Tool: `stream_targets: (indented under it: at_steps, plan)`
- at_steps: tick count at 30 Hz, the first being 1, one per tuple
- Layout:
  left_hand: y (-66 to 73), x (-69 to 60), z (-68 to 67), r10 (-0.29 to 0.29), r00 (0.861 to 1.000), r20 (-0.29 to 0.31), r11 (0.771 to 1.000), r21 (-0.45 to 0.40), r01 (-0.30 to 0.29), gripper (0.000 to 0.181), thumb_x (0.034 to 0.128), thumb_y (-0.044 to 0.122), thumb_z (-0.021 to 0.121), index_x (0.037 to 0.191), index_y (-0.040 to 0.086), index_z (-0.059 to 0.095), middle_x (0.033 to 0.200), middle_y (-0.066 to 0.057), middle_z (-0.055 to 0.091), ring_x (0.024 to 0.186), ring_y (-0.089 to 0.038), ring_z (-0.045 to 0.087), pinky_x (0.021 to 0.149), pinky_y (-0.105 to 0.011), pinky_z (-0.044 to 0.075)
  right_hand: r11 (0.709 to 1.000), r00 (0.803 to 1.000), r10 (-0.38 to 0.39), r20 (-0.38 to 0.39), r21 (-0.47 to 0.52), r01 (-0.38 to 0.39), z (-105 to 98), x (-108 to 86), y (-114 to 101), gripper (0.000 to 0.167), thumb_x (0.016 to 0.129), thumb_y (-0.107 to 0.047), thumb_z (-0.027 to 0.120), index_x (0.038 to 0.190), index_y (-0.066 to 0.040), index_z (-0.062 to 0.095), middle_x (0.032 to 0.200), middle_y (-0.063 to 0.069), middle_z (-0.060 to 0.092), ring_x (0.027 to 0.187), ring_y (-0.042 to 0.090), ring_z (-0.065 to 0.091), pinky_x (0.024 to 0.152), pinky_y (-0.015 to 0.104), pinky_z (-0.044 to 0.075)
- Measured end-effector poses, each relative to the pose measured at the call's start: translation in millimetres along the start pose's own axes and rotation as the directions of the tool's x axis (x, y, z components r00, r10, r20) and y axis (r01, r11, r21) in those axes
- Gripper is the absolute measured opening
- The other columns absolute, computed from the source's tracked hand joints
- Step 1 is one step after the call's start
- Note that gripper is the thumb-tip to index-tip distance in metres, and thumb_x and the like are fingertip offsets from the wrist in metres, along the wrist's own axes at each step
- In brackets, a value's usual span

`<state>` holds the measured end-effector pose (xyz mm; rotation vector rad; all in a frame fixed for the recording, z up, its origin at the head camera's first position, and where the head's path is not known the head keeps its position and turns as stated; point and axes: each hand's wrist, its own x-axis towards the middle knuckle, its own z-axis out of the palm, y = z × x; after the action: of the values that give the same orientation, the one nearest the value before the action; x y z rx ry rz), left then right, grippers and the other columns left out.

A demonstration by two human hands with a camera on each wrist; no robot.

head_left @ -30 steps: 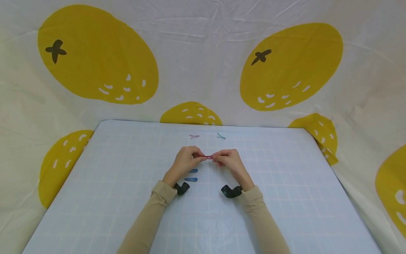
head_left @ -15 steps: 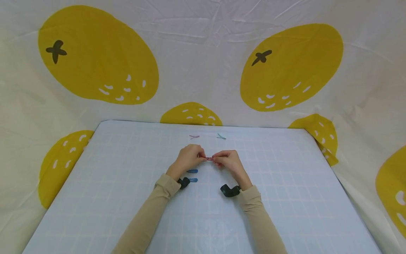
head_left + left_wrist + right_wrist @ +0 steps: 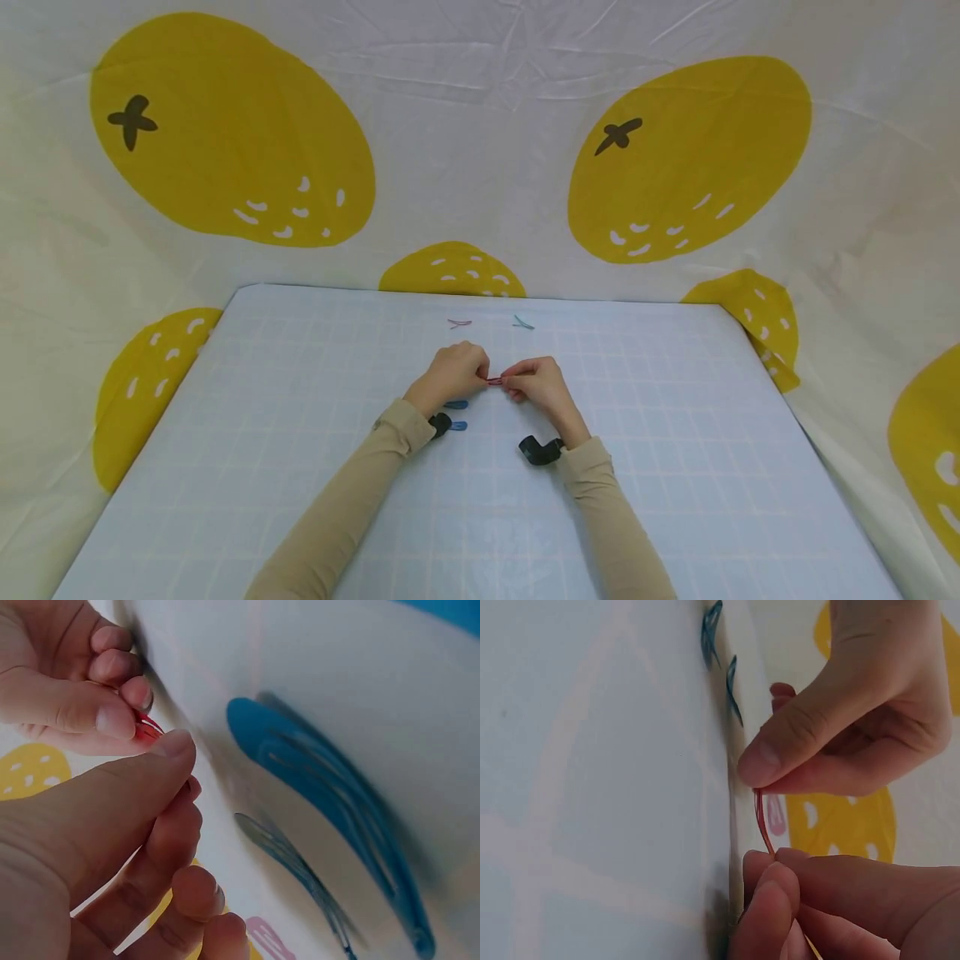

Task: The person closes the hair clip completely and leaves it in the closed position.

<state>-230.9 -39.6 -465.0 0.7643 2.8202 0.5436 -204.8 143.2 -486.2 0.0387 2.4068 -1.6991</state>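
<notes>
Between the two hands is a red snap hair clip [image 3: 495, 382], held just off the table in the head view. My left hand [image 3: 453, 371] pinches its left end between thumb and fingers, while my right hand [image 3: 542, 387] pinches the other end. The right wrist view shows the middle of the red clip [image 3: 762, 821] bare and slightly bowed; the fingertips hide both ends. Under the left wrist lie two blue snap clips: the farther blue clip [image 3: 457, 405] and the nearer blue clip [image 3: 459, 426], both partly covered by the hand and wrist camera.
Toward the table's back edge lie an opened-out pink clip [image 3: 460, 322] and an opened-out teal clip [image 3: 523, 322]. A pale checked cloth covers the table [image 3: 712, 467]. Behind it hangs a white curtain [image 3: 472, 150] with yellow fruit prints.
Both hands have drawn slightly nearer the body with the red clip. My left hand has turned and its wrist has shifted right, covering more of the nearer blue clip.
</notes>
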Motion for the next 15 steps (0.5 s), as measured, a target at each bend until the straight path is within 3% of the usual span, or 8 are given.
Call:
stream_targets:
  at_steps: [6,15]
  plan:
    - [-0.1,2.6,2.9,-0.009,1.0,0.019,1.0,0.003,0.009,0.022,0.0842,0.017,0.078,0.065,0.017,0.066,0.066,0.005,0.057,0.066,-0.013,0.052,0.059,-0.029,0.043,0.997,0.999,-0.005,-0.05,-0.08,0.001,2.3,1.7,4.5,0.006,0.084,-0.002,0.074,0.087,0.003,0.077,0.066,0.004,0.067,0.052,0.01,0.06,0.052,0.024,0.051]
    - [-0.6,3.4,3.3,-0.032,0.999,0.043,0.999,0.004,0.032,0.022,0.0851,0.019,0.079,0.067,0.018,0.067,0.068,0.005,0.057,0.067,-0.014,0.053,0.06,-0.03,0.044,0.989,0.998,0.0,-0.063,-0.145,-0.009,4.7,2.1,4.6,0.005,0.084,-0.005,0.076,0.083,0.0,0.077,0.059,0.004,0.064,0.05,0.01,0.056,0.049,0.023,0.048]
